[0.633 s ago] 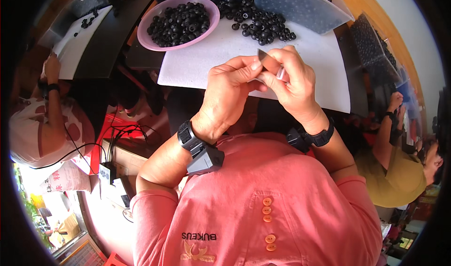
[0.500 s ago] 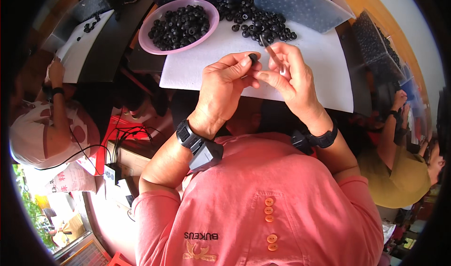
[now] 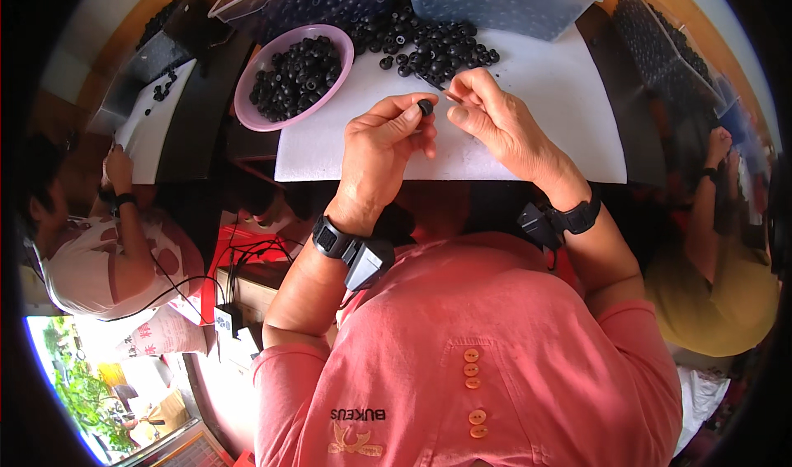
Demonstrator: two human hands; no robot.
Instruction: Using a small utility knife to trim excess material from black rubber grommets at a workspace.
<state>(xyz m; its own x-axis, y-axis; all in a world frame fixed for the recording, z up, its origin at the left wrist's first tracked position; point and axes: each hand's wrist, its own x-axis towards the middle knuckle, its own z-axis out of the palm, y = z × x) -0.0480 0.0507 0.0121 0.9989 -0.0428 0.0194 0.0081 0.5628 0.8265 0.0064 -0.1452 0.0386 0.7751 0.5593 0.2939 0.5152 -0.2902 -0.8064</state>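
Observation:
My left hand point(image 3: 381, 137) pinches a small black round part point(image 3: 425, 107) between thumb and fingers, above the white foam-like mat point(image 3: 528, 137). To its right, my right hand point(image 3: 505, 120) is closed on a thin pointed tool point(image 3: 444, 91), mostly hidden by the fingers. The tool's tip reaches toward the near edge of a loose pile of black round parts point(image 3: 445, 48), several of them showing holes. Left of the pile stands a pink bowl point(image 3: 247, 96) full of the same kind of parts. My two hands are apart.
Behind the pile stand two translucent bins point(image 3: 503, 5) point(image 3: 285, 5) with black parts inside. Another bin point(image 3: 668, 46) is at the right. A co-worker point(image 3: 124, 252) sits at the left by another white mat point(image 3: 157, 129); a second co-worker point(image 3: 709, 277) sits at the right. Cables point(image 3: 239, 252) hang at lower left.
My right hand has moved slightly left, and the tool has swung from pointing up to pointing left at the pile. My left hand still pinches the black part. The whole view has shifted.

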